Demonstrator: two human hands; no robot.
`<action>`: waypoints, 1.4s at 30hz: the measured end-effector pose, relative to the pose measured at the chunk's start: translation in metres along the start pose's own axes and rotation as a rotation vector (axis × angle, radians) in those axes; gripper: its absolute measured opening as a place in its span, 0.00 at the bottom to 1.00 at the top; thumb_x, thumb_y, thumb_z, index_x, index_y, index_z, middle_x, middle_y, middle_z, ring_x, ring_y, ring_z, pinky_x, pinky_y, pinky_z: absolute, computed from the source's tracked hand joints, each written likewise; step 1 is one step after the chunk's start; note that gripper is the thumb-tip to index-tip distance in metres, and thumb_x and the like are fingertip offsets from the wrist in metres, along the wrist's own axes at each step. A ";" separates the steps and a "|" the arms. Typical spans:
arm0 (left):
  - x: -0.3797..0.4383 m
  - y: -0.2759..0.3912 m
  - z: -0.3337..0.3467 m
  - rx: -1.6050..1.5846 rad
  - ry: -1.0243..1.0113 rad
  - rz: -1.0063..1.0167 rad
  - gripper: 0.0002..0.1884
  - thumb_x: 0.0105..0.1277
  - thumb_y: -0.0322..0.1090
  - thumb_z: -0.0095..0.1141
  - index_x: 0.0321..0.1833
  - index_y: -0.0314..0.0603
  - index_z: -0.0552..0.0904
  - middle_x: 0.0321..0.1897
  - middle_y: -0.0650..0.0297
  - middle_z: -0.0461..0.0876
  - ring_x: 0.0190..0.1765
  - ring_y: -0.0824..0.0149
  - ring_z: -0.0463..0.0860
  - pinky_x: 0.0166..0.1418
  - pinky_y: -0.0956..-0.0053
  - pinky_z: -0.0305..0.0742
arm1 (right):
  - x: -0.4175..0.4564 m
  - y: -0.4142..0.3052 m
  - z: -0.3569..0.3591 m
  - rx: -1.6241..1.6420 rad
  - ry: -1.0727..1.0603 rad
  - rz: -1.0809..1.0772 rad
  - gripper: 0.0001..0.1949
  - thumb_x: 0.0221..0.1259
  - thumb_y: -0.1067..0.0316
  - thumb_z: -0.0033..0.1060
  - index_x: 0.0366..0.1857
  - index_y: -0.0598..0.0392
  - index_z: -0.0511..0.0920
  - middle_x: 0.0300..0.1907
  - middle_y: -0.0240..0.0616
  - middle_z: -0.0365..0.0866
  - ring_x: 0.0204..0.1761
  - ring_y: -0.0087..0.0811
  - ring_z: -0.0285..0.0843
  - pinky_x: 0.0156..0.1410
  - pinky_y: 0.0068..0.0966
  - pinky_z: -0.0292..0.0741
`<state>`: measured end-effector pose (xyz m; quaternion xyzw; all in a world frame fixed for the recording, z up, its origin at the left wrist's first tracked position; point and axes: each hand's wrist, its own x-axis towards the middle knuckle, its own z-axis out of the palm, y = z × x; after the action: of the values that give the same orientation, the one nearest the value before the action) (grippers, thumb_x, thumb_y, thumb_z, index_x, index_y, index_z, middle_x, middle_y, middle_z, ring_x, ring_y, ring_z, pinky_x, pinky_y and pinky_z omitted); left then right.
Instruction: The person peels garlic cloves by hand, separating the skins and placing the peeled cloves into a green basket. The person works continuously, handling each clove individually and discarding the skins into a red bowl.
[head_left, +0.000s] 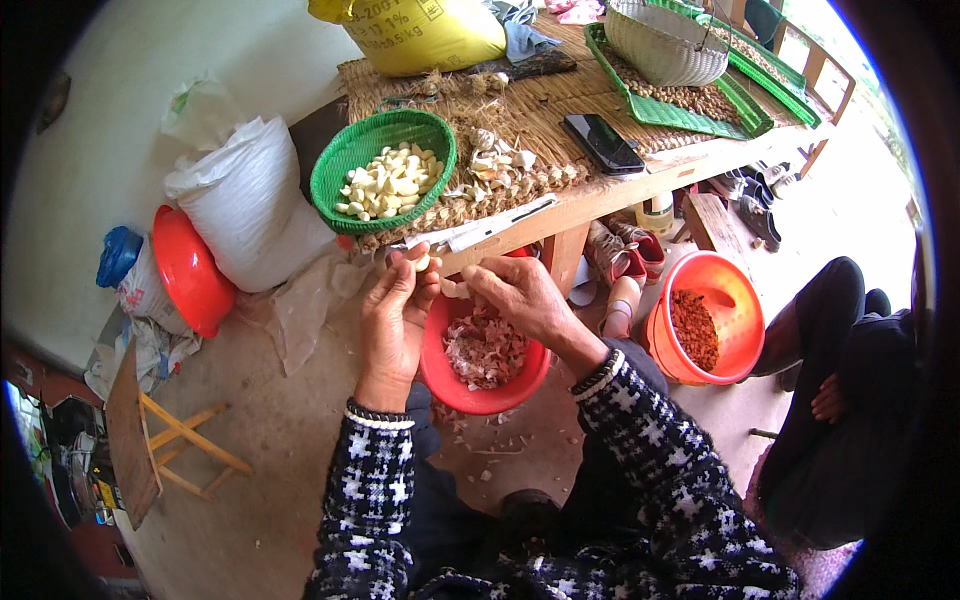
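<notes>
Between the fingertips of my left hand (394, 322) is a pale garlic clove (421, 262). My right hand (525, 300) pinches a piece of garlic skin (454, 288) just to the right of it. Both hands are above a red plastic basin (484, 403) that holds a heap of papery garlic skins (487, 349). On the table beyond, a green woven basket (324, 180) contains many peeled cloves (394, 180). Unpeeled cloves and part of a garlic bulb (499, 161) lie on the straw mat (536, 97) to the basket's right.
A black smartphone (604, 142) rests near the table edge. Farther right are green trays (675, 112) of nuts or beans. An orange bucket (705, 322) with reddish-brown contents stands by a seated person's leg (814, 315). A white sack (240, 202), red basin (191, 270) and folding stool (165, 442) are leftward.
</notes>
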<state>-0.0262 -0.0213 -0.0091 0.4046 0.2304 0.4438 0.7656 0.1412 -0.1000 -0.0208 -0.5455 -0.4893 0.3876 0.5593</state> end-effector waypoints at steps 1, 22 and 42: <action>-0.001 0.000 0.001 0.016 -0.001 0.002 0.14 0.75 0.31 0.53 0.58 0.31 0.80 0.49 0.55 0.83 0.44 0.72 0.81 0.53 0.80 0.79 | 0.001 0.002 0.000 -0.083 0.041 -0.022 0.16 0.66 0.59 0.62 0.30 0.64 0.80 0.23 0.32 0.80 0.28 0.19 0.75 0.34 0.24 0.72; -0.007 -0.004 0.011 0.583 -0.147 0.377 0.09 0.71 0.24 0.56 0.52 0.36 0.79 0.47 0.64 0.82 0.51 0.74 0.80 0.59 0.79 0.74 | -0.005 -0.007 0.007 0.385 0.020 0.073 0.12 0.67 0.61 0.67 0.42 0.60 0.82 0.29 0.23 0.78 0.28 0.10 0.68 0.30 0.10 0.64; -0.005 -0.013 0.014 0.547 -0.086 0.395 0.18 0.69 0.23 0.59 0.61 0.33 0.75 0.47 0.61 0.84 0.49 0.73 0.81 0.56 0.78 0.77 | -0.003 -0.003 0.011 0.473 0.156 -0.012 0.10 0.68 0.63 0.64 0.35 0.59 0.79 0.26 0.26 0.77 0.26 0.13 0.68 0.29 0.13 0.67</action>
<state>-0.0123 -0.0348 -0.0123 0.6504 0.2256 0.4877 0.5369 0.1300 -0.1006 -0.0191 -0.4247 -0.3434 0.4449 0.7098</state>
